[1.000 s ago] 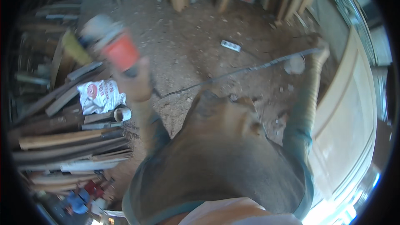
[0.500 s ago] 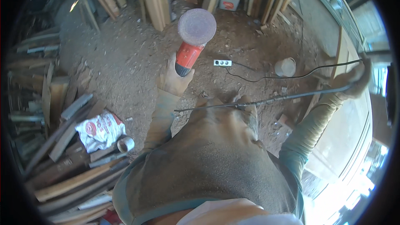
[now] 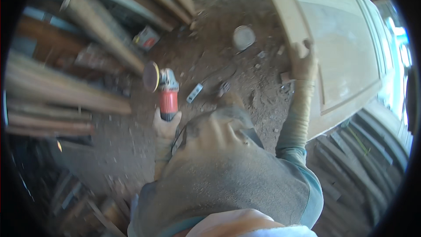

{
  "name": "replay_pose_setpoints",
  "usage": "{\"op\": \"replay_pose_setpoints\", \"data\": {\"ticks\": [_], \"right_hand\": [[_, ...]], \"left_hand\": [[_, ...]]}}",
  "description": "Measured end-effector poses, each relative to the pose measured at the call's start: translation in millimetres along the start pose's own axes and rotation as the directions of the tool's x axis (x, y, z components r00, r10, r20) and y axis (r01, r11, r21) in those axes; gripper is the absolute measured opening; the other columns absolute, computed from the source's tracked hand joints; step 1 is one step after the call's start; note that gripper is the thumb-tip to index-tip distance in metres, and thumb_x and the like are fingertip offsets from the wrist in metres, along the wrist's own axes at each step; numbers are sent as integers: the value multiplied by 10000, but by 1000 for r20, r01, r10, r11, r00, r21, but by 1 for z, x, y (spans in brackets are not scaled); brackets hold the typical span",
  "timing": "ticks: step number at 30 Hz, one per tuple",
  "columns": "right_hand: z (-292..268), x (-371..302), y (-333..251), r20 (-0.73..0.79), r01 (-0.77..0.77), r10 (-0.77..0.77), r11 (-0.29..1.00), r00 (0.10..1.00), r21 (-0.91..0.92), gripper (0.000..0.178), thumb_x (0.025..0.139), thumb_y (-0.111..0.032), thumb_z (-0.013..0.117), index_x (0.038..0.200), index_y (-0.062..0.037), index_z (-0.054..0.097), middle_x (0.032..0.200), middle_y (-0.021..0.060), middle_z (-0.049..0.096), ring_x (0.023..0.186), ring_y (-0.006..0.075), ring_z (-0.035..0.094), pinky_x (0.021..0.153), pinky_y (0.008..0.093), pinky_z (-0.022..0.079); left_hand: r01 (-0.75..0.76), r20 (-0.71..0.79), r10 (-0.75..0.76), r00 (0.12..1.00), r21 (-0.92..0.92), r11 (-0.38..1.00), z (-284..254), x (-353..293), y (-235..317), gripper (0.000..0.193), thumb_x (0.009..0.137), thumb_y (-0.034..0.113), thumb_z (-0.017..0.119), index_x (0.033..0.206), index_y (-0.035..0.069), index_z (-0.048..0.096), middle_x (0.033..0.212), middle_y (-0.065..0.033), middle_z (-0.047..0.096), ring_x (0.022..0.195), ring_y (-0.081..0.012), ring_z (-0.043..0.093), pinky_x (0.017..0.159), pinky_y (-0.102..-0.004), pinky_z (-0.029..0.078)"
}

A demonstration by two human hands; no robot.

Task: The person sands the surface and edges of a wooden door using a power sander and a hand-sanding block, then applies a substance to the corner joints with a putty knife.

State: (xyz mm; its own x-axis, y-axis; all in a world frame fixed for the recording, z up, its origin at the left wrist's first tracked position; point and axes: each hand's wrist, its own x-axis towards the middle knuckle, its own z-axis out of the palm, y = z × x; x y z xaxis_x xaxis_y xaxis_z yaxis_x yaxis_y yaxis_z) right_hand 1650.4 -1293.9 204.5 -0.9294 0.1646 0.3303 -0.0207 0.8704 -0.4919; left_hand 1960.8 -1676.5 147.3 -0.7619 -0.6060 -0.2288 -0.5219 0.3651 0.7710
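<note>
My left hand (image 3: 166,126) is wrapped round the rear of a red and black angle grinder (image 3: 169,98). The grinder points away from me, and its round sanding disc (image 3: 151,77) is turned to the left. A bit of dark cord shows beside my left wrist. On the right, my right hand (image 3: 304,63) is at the near edge of a pale wooden door (image 3: 346,52). Its thumb and finger are curved apart with a gap between them, and I see nothing held there. Whether the palm touches the door I cannot tell.
A white power strip (image 3: 194,93) lies on the dirt floor with a cord running from it. Beyond it stands a pale bucket (image 3: 244,37). Boards (image 3: 66,83) lean at the left near a white and red canister (image 3: 147,38). More planks (image 3: 351,162) lie at the lower right.
My view has turned right, bringing the door closer. The grinder has swung so its disc faces left. My right hand has let go of the dark cord and moved to the door's edge.
</note>
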Motion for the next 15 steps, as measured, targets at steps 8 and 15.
{"op": "replay_pose_setpoints", "data": {"ticks": [8,15], "right_hand": [[16,59,19,297,-268,305,950,905,-160,614,928,-483,687,1326,-18,633,1483,247,522,1445,391,420,1165,523,361],[46,76,42,7,-52,56,958,998,-281,654,935,-426,708,1421,-37,507,1382,243,569,1358,423,484,1114,509,410]], "left_hand": [[-313,336,273,902,72,947,78,123,111,608,730,345,889,1179,25,634,1011,-217,715,931,-390,711,817,-468,544],[-403,598,296,745,51,914,173,233,152,679,722,369,871,1263,42,624,1102,-237,716,1031,-429,695,884,-480,549]]}}
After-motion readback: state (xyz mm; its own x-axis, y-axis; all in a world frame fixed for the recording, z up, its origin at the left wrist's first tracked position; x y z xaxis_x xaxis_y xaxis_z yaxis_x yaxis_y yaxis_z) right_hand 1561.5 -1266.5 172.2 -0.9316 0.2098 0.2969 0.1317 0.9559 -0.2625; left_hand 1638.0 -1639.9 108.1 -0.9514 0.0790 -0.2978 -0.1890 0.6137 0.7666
